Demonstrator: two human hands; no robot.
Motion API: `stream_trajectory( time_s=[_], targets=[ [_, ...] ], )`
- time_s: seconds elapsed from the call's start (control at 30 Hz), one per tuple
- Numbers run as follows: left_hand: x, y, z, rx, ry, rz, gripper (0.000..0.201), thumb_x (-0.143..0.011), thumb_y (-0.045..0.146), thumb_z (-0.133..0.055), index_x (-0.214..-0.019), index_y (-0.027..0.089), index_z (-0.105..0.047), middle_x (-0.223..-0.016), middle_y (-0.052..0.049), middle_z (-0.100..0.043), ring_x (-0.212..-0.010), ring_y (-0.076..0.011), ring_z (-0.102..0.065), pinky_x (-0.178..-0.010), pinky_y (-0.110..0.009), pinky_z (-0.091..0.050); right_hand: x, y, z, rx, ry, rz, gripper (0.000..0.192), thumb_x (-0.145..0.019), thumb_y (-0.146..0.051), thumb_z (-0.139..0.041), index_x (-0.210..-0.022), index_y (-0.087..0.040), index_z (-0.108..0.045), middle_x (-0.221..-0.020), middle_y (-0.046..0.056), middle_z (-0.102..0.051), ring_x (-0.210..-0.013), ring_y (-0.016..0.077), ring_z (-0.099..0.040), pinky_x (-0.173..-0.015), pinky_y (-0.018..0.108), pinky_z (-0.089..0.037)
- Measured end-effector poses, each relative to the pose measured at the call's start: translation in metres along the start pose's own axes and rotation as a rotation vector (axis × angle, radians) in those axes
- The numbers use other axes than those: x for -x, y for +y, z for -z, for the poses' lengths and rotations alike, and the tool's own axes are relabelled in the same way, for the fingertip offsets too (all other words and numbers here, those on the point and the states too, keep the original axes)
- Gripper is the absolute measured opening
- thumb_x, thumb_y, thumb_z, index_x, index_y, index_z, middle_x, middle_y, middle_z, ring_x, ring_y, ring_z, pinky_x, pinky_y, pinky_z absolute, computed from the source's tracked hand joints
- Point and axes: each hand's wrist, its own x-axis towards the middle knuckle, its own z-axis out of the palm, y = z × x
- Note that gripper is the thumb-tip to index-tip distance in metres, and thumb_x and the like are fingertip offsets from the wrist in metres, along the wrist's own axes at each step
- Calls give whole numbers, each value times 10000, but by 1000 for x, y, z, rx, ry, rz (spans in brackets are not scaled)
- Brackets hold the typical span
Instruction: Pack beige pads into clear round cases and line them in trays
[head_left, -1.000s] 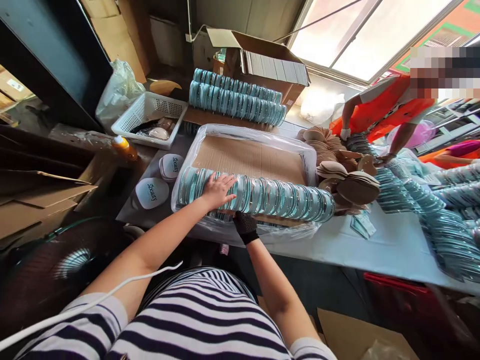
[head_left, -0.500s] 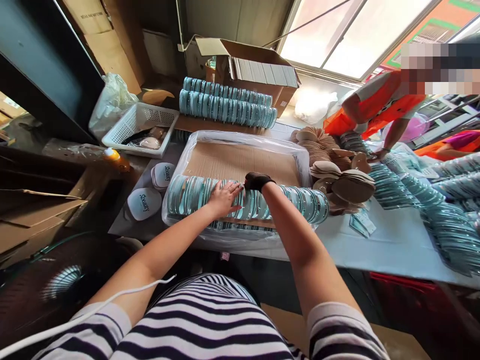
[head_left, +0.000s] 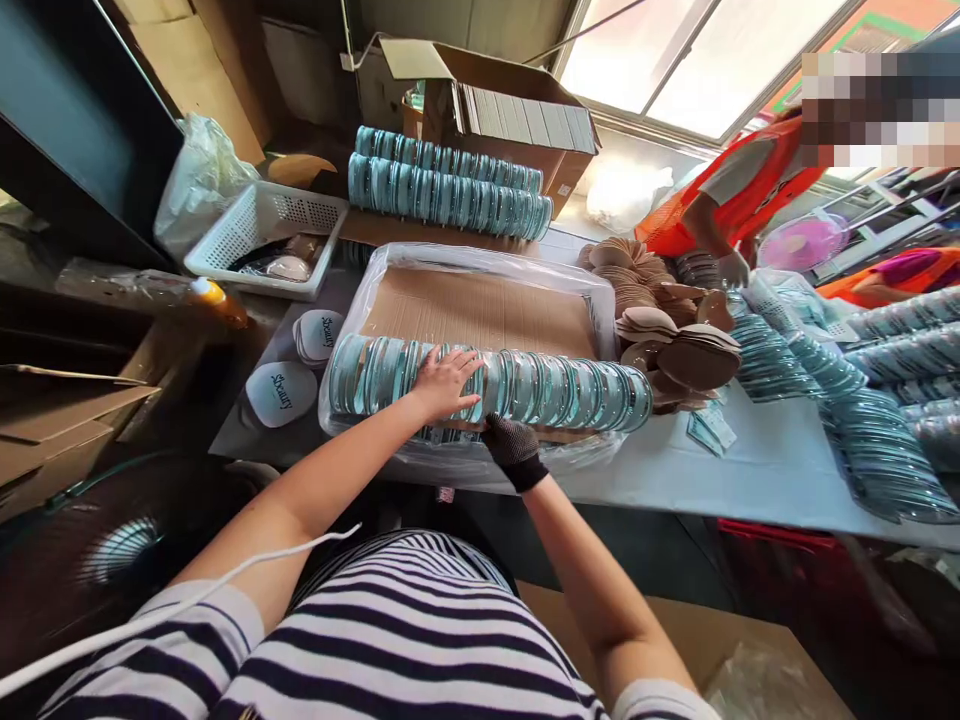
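A long row of round, flat teal packs with shiny clear edges (head_left: 570,388) stands on edge along the front of a shallow cardboard box lined with clear plastic (head_left: 480,305). My bare left hand (head_left: 445,380) lies on top of the row, left of its middle, with the fingers spread. At the row's front side, just right of that hand, is my right hand (head_left: 513,444) in a dark glove. Its fingers are curled in against the packs' lower edge; what they hold, if anything, is hidden. Behind the row, the box's brown cardboard bottom shows.
Two more pack rows (head_left: 450,195) stand behind the box, before a large open carton (head_left: 517,130). At left are a white basket (head_left: 262,280) and white printed pads (head_left: 281,393). Brown rounded pieces (head_left: 701,357) and stacked packs (head_left: 885,455) lie right, near a person in orange (head_left: 727,190).
My right hand has come from the row's far side over to its near side. My left hand stays on top of the row. At right, the other person's arm has drawn back.
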Motion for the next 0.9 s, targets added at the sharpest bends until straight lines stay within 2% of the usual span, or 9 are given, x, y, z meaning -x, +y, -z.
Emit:
stream_trajectory(
  time_s=[0.13,0.23,0.33,0.47,0.57,0.63,0.73,0.8,0.9],
  targets=[
    [2,-1,1,-6,-3,-1,626,-876,501,-563,-1453,294,-435,-1540,-49,-406,-1418,-284,-352,-1207,-551,-92,9,-6,-53,-64,-58,-73,384,-1005,-295,-348,-1218,-226,-659,-1138,117,-716,-1031,279,-674,-839,355,-496],
    [4,0,7,-17,-40,6,618,-891,481,-553,-1461,283,-421,-1551,-51,-388,-1434,-284,-328,-1201,-570,-110,10,-1,-58,-91,-37,-48,365,-1003,-347,-382,-1206,-243,-667,-1133,108,-719,-1024,279,-672,-822,346,-495],
    [-2,7,11,-19,-63,-11,636,-899,462,-550,-1482,262,-393,-1572,-65,-347,-1468,-300,-256,-1193,-592,-124,7,24,-24,-97,51,-9,369,-999,-405,-389,-1135,-246,-693,-1079,94,-732,-985,256,-679,-803,313,-487],
    [-23,31,5,-4,-63,-84,696,-899,497,-549,-1515,251,-337,-1595,-79,-295,-1491,-296,-193,-1197,-586,-113,-36,64,62,31,232,-159,451,-1022,-369,-279,-1197,-193,-656,-1147,125,-701,-1025,228,-667,-818,293,-480],
    [-37,47,-5,-24,-102,-87,736,-875,519,-581,-1517,259,-333,-1575,-85,-338,-1466,-305,-262,-1195,-594,-111,-91,70,110,171,-47,-61,342,-942,-348,-479,-1138,-182,-705,-1131,142,-711,-1049,248,-669,-832,302,-493],
    [-40,51,-11,-51,-106,-79,758,-860,530,-596,-1519,274,-323,-1564,-79,-360,-1441,-304,-320,-1196,-590,-113,-123,61,124,230,-225,1,303,-874,-297,-584,-1105,-163,-727,-1108,156,-719,-1017,252,-684,-819,300,-507],
    [-40,49,-16,-71,-103,-89,790,-854,558,-586,-1531,283,-288,-1568,-72,-352,-1433,-290,-338,-1198,-577,-124,-150,44,129,276,-346,57,337,-804,-234,-669,-1120,-129,-721,-1117,185,-713,-1034,271,-681,-845,321,-516],
    [-40,47,-16,-69,-112,-88,799,-857,563,-576,-1537,275,-271,-1570,-73,-348,-1434,-285,-335,-1199,-576,-122,-149,39,130,297,-328,78,341,-794,-210,-679,-1119,-115,-716,-1119,203,-707,-1061,299,-670,-864,356,-515],
    [-40,46,-15,-49,-109,-66,770,-863,548,-572,-1529,286,-289,-1562,-61,-365,-1430,-285,-346,-1200,-572,-122,-118,43,125,272,-179,95,280,-865,-222,-599,-1094,-110,-714,-1098,213,-708,-1068,295,-665,-868,354,-499]
  ],
)
